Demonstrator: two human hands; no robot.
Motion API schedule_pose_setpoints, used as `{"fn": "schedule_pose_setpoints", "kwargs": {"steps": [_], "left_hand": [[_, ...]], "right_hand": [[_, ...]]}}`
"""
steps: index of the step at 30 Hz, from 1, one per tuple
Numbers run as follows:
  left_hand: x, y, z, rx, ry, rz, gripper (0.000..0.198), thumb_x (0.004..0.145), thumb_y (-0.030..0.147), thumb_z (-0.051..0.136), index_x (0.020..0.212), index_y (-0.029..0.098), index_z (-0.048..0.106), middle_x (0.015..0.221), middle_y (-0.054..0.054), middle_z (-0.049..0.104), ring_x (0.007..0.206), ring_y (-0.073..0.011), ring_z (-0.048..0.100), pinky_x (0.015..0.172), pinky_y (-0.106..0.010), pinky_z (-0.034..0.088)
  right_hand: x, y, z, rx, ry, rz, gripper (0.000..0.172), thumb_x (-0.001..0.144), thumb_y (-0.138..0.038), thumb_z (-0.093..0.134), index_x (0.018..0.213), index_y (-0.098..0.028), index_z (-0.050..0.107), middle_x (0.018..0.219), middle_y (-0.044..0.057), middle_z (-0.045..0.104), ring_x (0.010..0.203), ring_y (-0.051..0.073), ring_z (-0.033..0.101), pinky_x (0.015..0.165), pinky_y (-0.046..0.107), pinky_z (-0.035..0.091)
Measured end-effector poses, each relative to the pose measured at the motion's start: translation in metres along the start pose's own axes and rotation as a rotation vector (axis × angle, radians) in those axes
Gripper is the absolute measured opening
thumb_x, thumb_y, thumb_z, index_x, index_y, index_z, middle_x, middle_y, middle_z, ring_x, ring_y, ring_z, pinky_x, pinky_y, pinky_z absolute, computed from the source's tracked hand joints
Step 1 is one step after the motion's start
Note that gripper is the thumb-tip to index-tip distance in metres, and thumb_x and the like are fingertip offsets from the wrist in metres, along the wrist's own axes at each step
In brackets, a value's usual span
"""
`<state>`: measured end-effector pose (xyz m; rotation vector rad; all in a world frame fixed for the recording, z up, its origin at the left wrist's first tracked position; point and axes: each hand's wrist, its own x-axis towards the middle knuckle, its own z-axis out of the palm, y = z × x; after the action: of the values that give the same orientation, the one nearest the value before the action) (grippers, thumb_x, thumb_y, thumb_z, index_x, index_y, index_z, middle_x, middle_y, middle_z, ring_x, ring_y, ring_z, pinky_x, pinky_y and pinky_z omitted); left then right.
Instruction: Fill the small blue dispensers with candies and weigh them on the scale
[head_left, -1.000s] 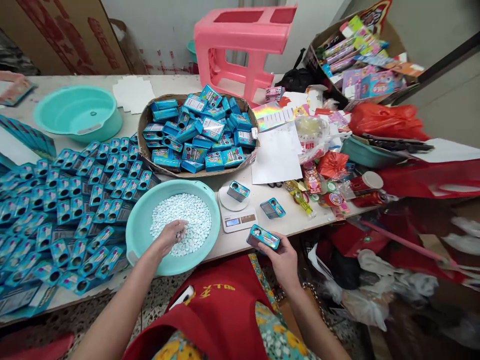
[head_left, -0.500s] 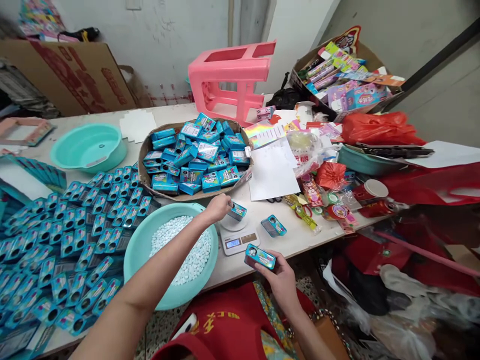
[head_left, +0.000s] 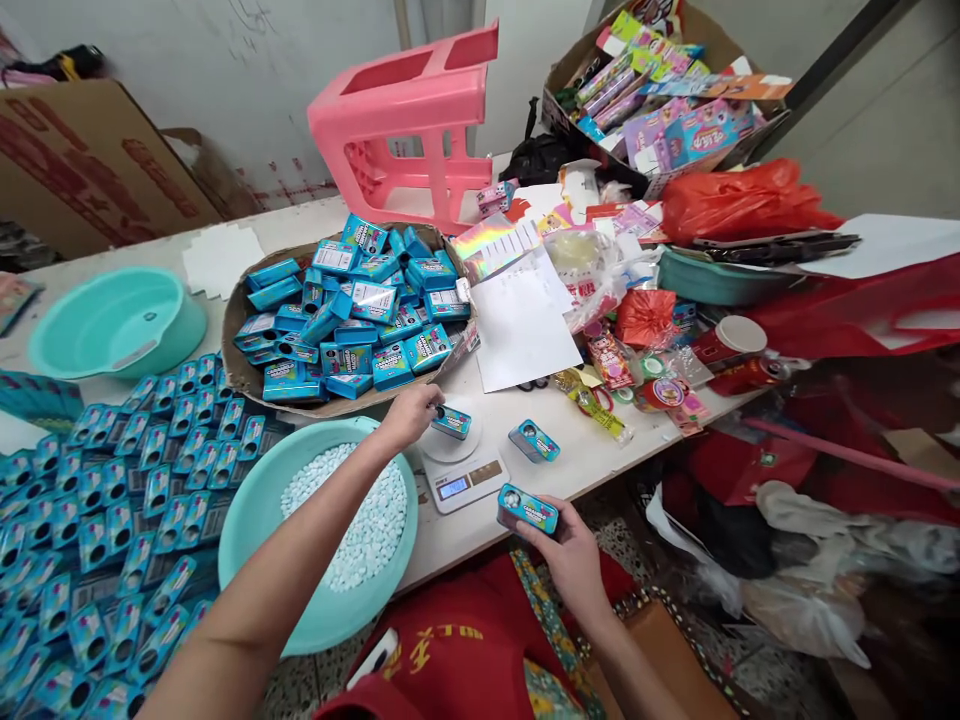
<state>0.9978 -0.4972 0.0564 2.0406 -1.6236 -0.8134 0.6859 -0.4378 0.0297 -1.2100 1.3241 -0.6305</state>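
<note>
Over a small kitchen scale (head_left: 465, 482) my left hand (head_left: 411, 415) reaches in from the left, fingers pinched together at the left end of a blue tin (head_left: 454, 422) lying on the round weighing plate. Anything between those fingertips is hidden. My right hand (head_left: 574, 555) grips another blue tin (head_left: 527, 508), its round opening facing up, in front of the scale. A third tin (head_left: 535, 440) lies on the table right of the scale. Below my left forearm stands a turquoise basin (head_left: 240, 540) of small pale mints (head_left: 375, 530).
Many open tins (head_left: 124, 540) stand in rows at left. Behind the basin is a cardboard tray (head_left: 238, 370) heaped with blue tins. An empty-looking turquoise basin (head_left: 52, 330), pink stool (head_left: 412, 110), white paper (head_left: 525, 335) and red bags (head_left: 750, 200) surround the work area.
The view has shifted, so most things on the table sit further left. My left hand stays at the tin on the scale, and my right hand still holds its tin.
</note>
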Motion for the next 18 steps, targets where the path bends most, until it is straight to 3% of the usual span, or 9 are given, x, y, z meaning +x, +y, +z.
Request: {"fn": "schedule_pose_setpoints", "kwargs": {"steps": [4, 6, 8, 12, 14, 16, 18], "left_hand": [[-0.022, -0.005, -0.003, -0.648, 0.085, -0.175, 0.016, 0.066, 0.015, 0.062, 0.082, 0.014, 0.061, 0.073, -0.002, 0.063, 0.067, -0.0146, 0.058, 0.065, -0.028, 0.046], [-0.047, -0.015, -0.006, -0.945, 0.131, -0.266, 0.026, 0.063, 0.021, 0.07, 0.086, 0.013, 0.06, 0.075, -0.003, 0.064, 0.065, -0.0145, 0.061, 0.064, -0.029, 0.049], [-0.081, -0.033, -0.007, -1.096, 0.174, -0.363, 0.035, 0.061, 0.026, 0.076, 0.089, 0.012, 0.061, 0.079, -0.005, 0.067, 0.064, -0.0139, 0.062, 0.063, -0.027, 0.05], [-0.154, -0.084, 0.003, -1.231, 0.308, -0.661, 0.034, 0.064, 0.031, 0.075, 0.089, 0.013, 0.062, 0.084, -0.007, 0.068, 0.064, -0.0113, 0.062, 0.058, -0.021, 0.049], [-0.182, -0.107, 0.012, -1.193, 0.315, -0.799, 0.032, 0.063, 0.032, 0.075, 0.085, 0.012, 0.062, 0.08, -0.007, 0.067, 0.062, -0.0121, 0.062, 0.056, -0.021, 0.049], [-0.196, -0.119, 0.018, -1.053, 0.198, -0.82, 0.031, 0.061, 0.033, 0.075, 0.08, 0.012, 0.061, 0.076, -0.006, 0.066, 0.061, -0.0137, 0.062, 0.055, -0.023, 0.048], [-0.195, -0.118, 0.018, -0.872, 0.051, -0.718, 0.028, 0.063, 0.034, 0.071, 0.078, 0.013, 0.06, 0.071, -0.004, 0.064, 0.06, -0.0153, 0.061, 0.056, -0.026, 0.047]], "right_hand": [[-0.004, -0.004, 0.005, -0.009, 0.014, -0.002, 0.044, 0.065, -0.037, 0.078, 0.101, -0.019, 0.059, 0.096, 0.005, 0.068, 0.087, 0.021, 0.062, 0.084, 0.038, 0.049], [-0.007, -0.005, 0.009, 0.004, 0.022, -0.009, 0.045, 0.063, -0.036, 0.078, 0.1, -0.019, 0.059, 0.095, 0.005, 0.068, 0.086, 0.021, 0.062, 0.084, 0.037, 0.049], [-0.009, -0.004, 0.012, 0.014, 0.022, -0.012, 0.046, 0.063, -0.036, 0.079, 0.1, -0.019, 0.059, 0.095, 0.004, 0.068, 0.086, 0.02, 0.062, 0.084, 0.037, 0.049], [-0.012, -0.002, 0.02, 0.016, 0.021, -0.018, 0.046, 0.063, -0.036, 0.079, 0.1, -0.019, 0.059, 0.095, 0.004, 0.067, 0.086, 0.02, 0.062, 0.083, 0.037, 0.049], [-0.014, -0.001, 0.024, 0.0, 0.028, -0.032, 0.045, 0.064, -0.036, 0.079, 0.101, -0.019, 0.059, 0.094, 0.004, 0.067, 0.087, 0.02, 0.062, 0.084, 0.037, 0.049], [-0.017, -0.002, 0.027, -0.012, 0.033, -0.044, 0.045, 0.065, -0.037, 0.078, 0.101, -0.019, 0.059, 0.095, 0.004, 0.067, 0.087, 0.02, 0.062, 0.085, 0.038, 0.048], [-0.02, -0.002, 0.029, -0.012, 0.036, -0.043, 0.045, 0.065, -0.037, 0.078, 0.101, -0.018, 0.059, 0.094, 0.005, 0.067, 0.087, 0.02, 0.061, 0.085, 0.038, 0.048]]}}
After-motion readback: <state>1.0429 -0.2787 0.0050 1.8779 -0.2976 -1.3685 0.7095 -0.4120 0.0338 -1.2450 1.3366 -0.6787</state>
